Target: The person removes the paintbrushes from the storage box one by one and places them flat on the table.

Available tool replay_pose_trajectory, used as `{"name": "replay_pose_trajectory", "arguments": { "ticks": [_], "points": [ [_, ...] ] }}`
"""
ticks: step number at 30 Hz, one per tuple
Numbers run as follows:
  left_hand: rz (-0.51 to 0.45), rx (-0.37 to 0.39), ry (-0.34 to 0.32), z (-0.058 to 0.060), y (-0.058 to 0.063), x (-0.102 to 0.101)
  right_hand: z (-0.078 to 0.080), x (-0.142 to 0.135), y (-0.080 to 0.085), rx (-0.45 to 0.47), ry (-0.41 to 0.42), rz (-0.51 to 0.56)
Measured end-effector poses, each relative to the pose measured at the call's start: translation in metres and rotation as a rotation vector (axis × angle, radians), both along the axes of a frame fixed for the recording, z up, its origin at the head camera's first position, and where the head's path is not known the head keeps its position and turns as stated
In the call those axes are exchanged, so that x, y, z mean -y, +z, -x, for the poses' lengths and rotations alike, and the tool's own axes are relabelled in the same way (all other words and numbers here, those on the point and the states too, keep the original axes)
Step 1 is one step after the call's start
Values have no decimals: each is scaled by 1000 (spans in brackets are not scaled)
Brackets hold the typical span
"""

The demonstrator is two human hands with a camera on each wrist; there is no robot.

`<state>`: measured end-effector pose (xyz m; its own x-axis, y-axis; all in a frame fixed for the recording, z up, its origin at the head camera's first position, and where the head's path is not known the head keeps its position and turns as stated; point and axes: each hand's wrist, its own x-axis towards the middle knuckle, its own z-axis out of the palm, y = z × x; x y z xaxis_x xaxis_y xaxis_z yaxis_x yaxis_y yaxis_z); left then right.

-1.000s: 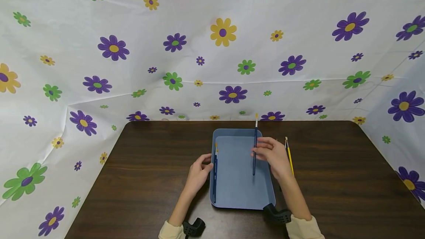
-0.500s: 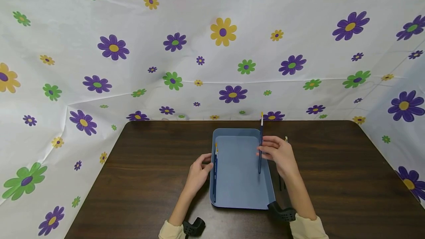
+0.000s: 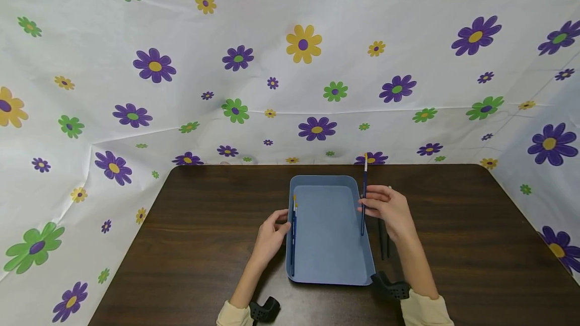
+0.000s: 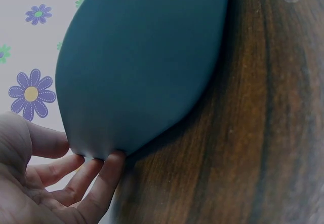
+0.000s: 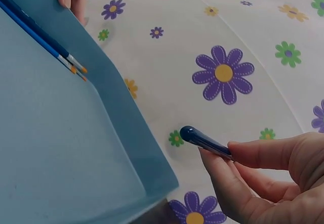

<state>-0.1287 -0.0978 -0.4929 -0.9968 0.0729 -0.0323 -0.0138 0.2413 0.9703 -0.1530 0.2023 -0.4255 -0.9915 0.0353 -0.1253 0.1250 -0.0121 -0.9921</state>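
My left hand [image 3: 273,235] grips the left side of a blue-grey tray [image 3: 323,181]. In the left wrist view its thumb and fingertips meet at the edge of the tray [image 4: 147,57]. My right hand [image 3: 393,213] pinches a blue paintbrush [image 3: 364,185] between thumb and fingers, bristles pointing away and up, above the tray's right rim. The rounded handle end of this paintbrush [image 5: 202,140] faces the right wrist camera. Along the tray's left wall lie a few blue paintbrushes [image 3: 294,240] with orange-tan bristles.
Dark thin handles [image 3: 382,240] lie on the table just right of the tray, partly hidden by my right hand. The brown wooden table [image 3: 213,205] ends at a white flower-print sheet [image 3: 254,24] behind and at the sides.
My right hand has moved right with the blue paintbrush, from over the tray's inside to its right rim. It now covers the yellow handle seen earlier. The left hand has stayed put.
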Motion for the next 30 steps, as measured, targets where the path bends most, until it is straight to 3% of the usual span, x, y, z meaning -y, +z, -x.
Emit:
{"name": "replay_pose_trajectory", "arguments": {
  "ticks": [11,30],
  "points": [
    [-20,-32,-5,-1,1,0,1,-24,-6,47,17,-27],
    [8,-4,1,0,-1,0,1,-47,-14,79,10,-85]
  ]
}}
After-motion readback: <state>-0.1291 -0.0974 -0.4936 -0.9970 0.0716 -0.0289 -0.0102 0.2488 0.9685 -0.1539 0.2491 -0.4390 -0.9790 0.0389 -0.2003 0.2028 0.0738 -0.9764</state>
